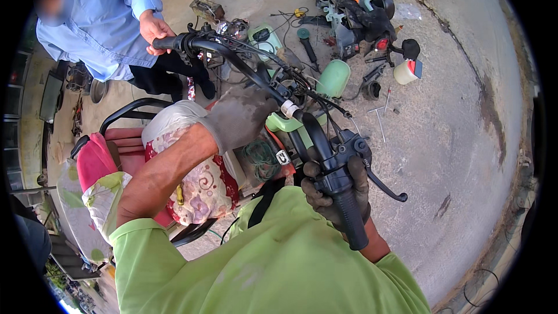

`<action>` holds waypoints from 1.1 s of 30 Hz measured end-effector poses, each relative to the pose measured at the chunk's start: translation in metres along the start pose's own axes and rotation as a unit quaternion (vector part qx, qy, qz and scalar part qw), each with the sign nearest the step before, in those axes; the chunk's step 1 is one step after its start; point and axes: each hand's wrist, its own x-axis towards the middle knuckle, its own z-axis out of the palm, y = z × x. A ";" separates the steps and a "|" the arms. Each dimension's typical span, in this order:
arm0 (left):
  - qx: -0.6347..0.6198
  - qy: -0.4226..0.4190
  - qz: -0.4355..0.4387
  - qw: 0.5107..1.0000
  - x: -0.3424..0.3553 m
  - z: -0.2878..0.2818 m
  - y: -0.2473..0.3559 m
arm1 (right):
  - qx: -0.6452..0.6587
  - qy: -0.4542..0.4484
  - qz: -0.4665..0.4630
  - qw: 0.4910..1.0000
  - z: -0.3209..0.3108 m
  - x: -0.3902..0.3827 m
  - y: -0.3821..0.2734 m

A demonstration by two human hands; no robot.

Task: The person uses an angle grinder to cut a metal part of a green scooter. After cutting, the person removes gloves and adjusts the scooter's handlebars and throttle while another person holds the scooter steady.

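A black handlebar [318,138] of a light-green vehicle crosses the middle of the view, with cables bundled at its centre. My right hand [360,186], in a dark glove, is wrapped round the handlebar at its black switch housing [337,177], just above the rubber grip [350,218]. A brake lever [385,189] sticks out beside it. My left hand [241,113], in a grey glove, reaches to the bar's middle by the cables; its fingers are hidden. At the far left end, another person's hand [153,30] rests at the other grip [165,42].
A floral cushion [203,197] lies on the seat to my left. Beyond the handlebar, a partly stripped scooter [363,23] stands on the concrete. Around it are a green cover [333,78], an angle grinder [307,46], a T-shaped wrench [379,119] and a white container [405,73].
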 end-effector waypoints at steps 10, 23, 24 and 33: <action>-0.487 0.144 -0.385 0.771 -0.039 0.049 0.033 | 0.019 0.007 -0.005 1.000 0.002 0.001 0.002; -0.021 0.078 -0.097 0.992 -0.036 0.026 0.003 | 0.036 -0.023 -0.006 0.999 0.001 0.001 0.001; -0.021 0.058 -0.089 0.994 -0.034 0.016 -0.001 | 0.043 -0.026 -0.006 0.999 0.001 0.001 0.002; -0.226 0.162 -0.106 0.955 -0.049 0.031 0.001 | 0.027 -0.009 -0.005 1.000 0.000 0.001 0.001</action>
